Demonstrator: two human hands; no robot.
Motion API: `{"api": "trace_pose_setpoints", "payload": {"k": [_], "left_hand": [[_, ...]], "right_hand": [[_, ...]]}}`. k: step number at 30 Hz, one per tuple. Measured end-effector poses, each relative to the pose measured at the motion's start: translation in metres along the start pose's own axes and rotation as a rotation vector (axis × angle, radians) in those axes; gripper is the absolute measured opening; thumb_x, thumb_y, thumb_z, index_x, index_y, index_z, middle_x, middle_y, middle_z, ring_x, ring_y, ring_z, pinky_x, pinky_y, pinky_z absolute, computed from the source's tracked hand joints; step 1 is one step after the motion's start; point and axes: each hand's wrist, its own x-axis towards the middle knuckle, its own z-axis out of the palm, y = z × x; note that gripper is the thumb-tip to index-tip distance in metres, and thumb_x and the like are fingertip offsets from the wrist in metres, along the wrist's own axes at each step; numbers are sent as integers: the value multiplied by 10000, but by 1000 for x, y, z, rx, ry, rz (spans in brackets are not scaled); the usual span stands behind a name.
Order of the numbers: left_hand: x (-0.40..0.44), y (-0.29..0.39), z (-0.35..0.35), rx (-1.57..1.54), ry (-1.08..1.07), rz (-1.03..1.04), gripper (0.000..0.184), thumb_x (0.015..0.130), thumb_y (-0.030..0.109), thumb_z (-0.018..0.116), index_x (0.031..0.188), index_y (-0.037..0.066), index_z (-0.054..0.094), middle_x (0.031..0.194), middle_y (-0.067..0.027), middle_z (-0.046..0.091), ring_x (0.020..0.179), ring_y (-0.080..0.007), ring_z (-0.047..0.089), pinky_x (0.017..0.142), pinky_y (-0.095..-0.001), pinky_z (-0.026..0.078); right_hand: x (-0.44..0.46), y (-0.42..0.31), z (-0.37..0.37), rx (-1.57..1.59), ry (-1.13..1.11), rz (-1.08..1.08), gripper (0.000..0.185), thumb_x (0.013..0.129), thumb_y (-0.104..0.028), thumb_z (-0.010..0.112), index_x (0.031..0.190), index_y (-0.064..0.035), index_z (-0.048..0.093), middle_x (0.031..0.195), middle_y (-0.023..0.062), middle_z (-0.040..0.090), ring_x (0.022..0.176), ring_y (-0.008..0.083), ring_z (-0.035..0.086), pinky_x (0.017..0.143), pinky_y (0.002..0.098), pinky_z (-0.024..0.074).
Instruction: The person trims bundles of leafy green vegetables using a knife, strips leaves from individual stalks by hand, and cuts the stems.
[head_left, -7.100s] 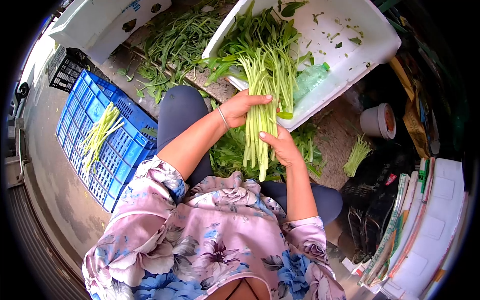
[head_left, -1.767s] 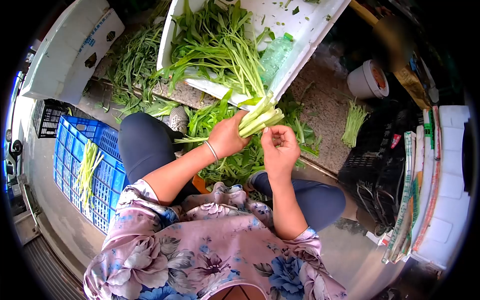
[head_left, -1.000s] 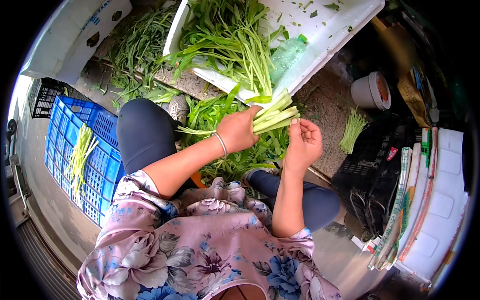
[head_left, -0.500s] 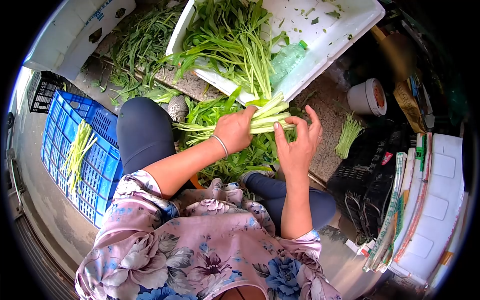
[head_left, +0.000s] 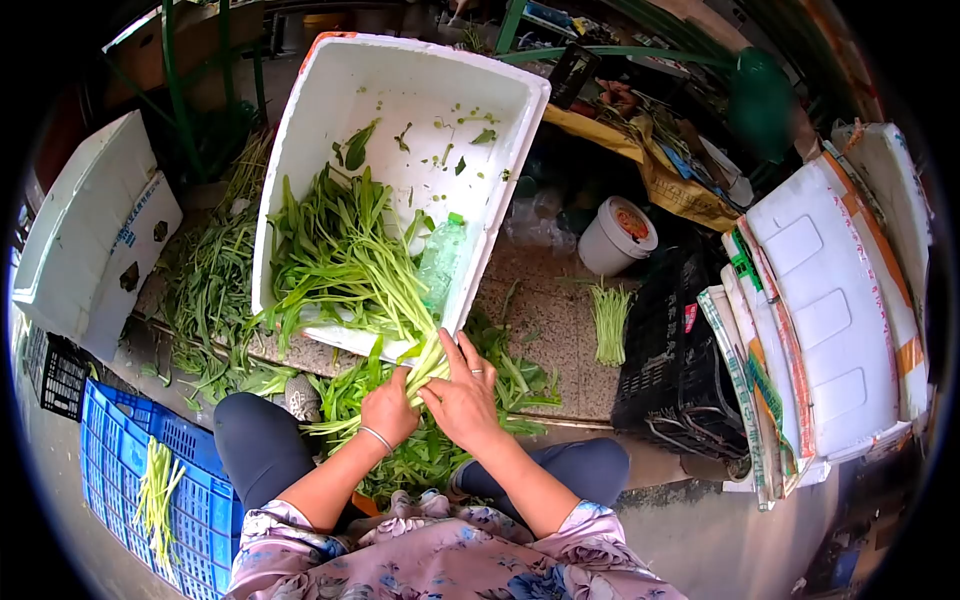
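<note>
A bunch of pale green water spinach stems [head_left: 430, 364] lies between my hands, just at the near corner of the white foam box. Closed round the bunch from the left is my left hand [head_left: 391, 411], with a bracelet on its wrist. My right hand [head_left: 466, 402], wearing a ring, grips the stems from the right, thumb underneath and index finger along them. More leafy water spinach [head_left: 345, 265] fills the lower left of the foam box [head_left: 400, 75], beside a green plastic bottle [head_left: 441, 262]. Loose leaves [head_left: 380, 455] lie below my hands, between my knees.
A blue crate [head_left: 110, 470] with a small stem bundle [head_left: 157, 497] on it stands at left. Another bundle [head_left: 609, 325] lies on the stone ledge at right, near a white bucket [head_left: 605, 245], a black crate [head_left: 680, 370] and stacked foam boxes [head_left: 815, 290]. Leaf heaps [head_left: 210, 300] lie at left.
The view has tilted up, showing more of the foam box. My right hand, its fingers raised before, has closed on the stems, and both hands are now closer together.
</note>
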Motion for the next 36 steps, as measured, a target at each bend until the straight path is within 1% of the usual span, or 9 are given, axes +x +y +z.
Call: {"api": "trace_pose_setpoints", "payload": {"k": [3,10,15,17,22,27,29,31,36], "left_hand": [[-3,2,0,30,-13,8,458,638,81,607,1061,36,438,815,-206,607,740,-372,597,673,-444,473],[-2,5,-5,29,-64,-18,454,644,94,606,1056,38,423,812,-204,608,752,-374,598,672,-452,469],[0,6,-9,13,-85,-27,467,660,110,597,1088,51,419,821,-208,610,765,-363,601,677,-448,468],[-1,6,-9,-3,-17,1,456,651,114,615,1070,67,443,737,-187,606,699,-364,596,634,-441,472],[0,9,-14,-51,-6,31,454,647,104,619,1060,65,437,759,-184,607,731,-354,595,650,-428,469],[1,5,-9,-54,9,42,452,647,98,618,1059,66,436,767,-180,609,736,-351,595,655,-426,469],[0,3,-8,-55,19,56,455,646,95,619,1061,67,435,765,-178,610,735,-350,596,655,-425,470],[0,4,-9,-6,-35,36,455,645,89,619,1060,69,434,760,-174,610,733,-346,598,654,-424,472],[0,0,-5,-6,-27,53,469,641,90,626,1066,71,428,755,-172,610,730,-347,598,653,-426,474]], "right_hand": [[1,-2,-3,-66,-91,2,117,695,-145,671,764,-52,684,1378,157,309,1278,321,249,960,438,233],[3,5,5,54,-41,31,92,665,-106,680,735,-47,676,1375,156,317,1266,318,279,960,447,235],[10,14,-3,146,0,197,48,661,-79,675,680,-41,652,1326,120,407,1256,297,308,1011,474,193],[14,17,-10,129,-1,216,61,669,-90,670,679,-32,653,1302,128,429,1233,292,338,1007,433,230],[17,30,-13,244,60,291,74,698,-87,657,758,-47,673,1225,109,516,1145,264,457,966,367,337],[24,38,-17,171,136,310,99,719,-85,645,797,-26,660,1216,113,523,1124,265,479,955,362,344],[26,43,-19,315,-32,277,114,734,-102,639,813,-21,655,1211,127,525,1103,265,497,947,358,348],[25,46,-22,210,-52,273,131,744,-121,636,823,-18,651,1211,145,521,1097,256,505,935,350,358],[28,43,-28,335,-260,453,163,736,-126,648,856,-16,642,1215,152,513,1114,251,496,919,349,374]]}}
